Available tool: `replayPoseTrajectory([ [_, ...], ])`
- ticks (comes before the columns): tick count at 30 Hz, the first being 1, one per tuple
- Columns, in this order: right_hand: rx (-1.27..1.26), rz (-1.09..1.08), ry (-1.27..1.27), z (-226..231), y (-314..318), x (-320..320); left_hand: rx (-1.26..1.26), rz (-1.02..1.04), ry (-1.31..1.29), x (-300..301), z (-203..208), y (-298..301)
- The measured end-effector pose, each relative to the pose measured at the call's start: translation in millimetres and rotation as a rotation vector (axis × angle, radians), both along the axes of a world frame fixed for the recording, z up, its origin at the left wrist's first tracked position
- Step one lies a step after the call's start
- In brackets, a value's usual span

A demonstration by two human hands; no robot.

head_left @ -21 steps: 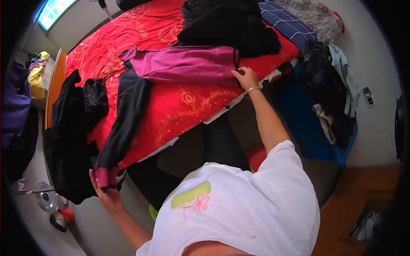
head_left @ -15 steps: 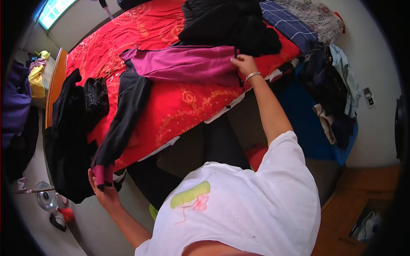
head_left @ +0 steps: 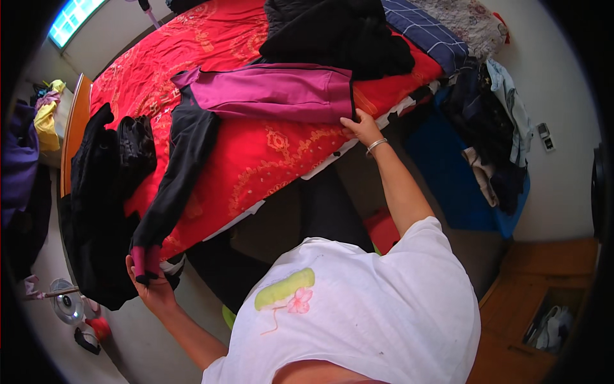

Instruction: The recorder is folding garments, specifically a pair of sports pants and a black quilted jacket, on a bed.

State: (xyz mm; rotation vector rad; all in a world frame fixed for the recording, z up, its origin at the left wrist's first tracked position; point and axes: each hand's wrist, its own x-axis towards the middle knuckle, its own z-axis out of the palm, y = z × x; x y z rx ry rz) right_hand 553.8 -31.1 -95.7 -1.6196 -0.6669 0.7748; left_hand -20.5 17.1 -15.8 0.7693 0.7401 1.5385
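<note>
A magenta and black jacket (head_left: 268,91) lies folded lengthwise on the red patterned bedspread (head_left: 268,150). Its magenta body stretches across the bed, while the black sleeves run down toward me at the left. My left hand (head_left: 155,291) holds the magenta sleeve cuffs beyond the bed's near edge, the fingers partly behind the cloth. At the other end, my right hand (head_left: 363,129), with a bracelet on the wrist, pinches the near corner of the dark-edged hem.
Dark clothes (head_left: 339,38) are heaped at the back of the bed, and black garments (head_left: 99,192) hang over its left end. A blue checked pillow (head_left: 425,32) is at the far right. More clothes (head_left: 486,115) lie on a blue container (head_left: 435,173). A wooden cabinet (head_left: 531,281) stands lower right.
My right hand has gone from the hem's far corner down to its near corner. The hem now lies straighter. My left hand still holds the cuffs, and the view has shifted slightly.
</note>
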Motion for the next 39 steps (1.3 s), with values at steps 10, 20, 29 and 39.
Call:
replayPoseTrajectory([
  [10, -0.064, -0.043, -0.452, 101.8, 74.6, 34.5, 0.058, -0.02, -0.031, -7.0, 7.9, 7.0],
  [20, 0.277, 0.019, -0.292, 35.6, 81.5, 68.8, 0.046, 0.007, -0.041, -9.5, 1.7, 12.7],
  [29, 0.412, -0.021, -0.149, 58.2, 110.3, 71.2, 0.125, -0.1, -0.102, -23.4, -3.1, 20.5],
  [39, -0.251, -0.103, -0.574, -37.8, 88.1, 113.2, 0.118, -0.068, -0.09, -10.8, -0.2, 26.8],
])
